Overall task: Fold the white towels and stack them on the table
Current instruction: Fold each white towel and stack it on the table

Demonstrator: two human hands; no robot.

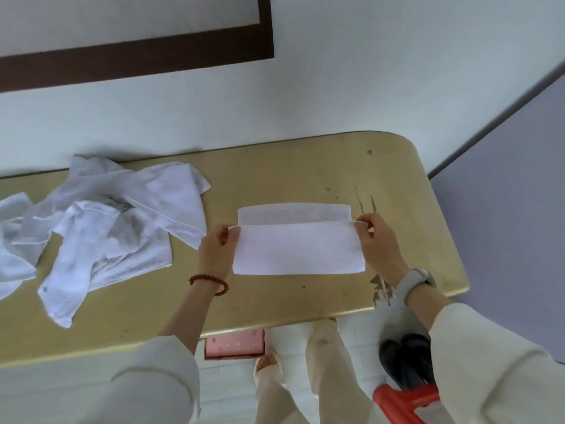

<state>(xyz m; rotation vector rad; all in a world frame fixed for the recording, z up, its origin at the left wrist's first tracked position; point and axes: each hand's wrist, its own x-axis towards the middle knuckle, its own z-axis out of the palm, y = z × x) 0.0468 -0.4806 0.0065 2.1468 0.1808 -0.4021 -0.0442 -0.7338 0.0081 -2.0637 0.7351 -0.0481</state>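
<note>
Both grips pinch the white towel's (298,249) lifted edge, left hand (217,247) and right hand (379,244) at opposite corners. Carry it level over the far strip on the counter (305,169), matching edges, then press the crease flat.

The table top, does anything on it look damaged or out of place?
Yes. The table has chipped, peeling finish at its near edge by the right hand, plus dark scratches just beyond that hand. The unfolded towels lie in a crumpled heap at the left.

soft matt cloth towel (298,249) on scuffed, faintly glossy wooden table (305,175)
</note>
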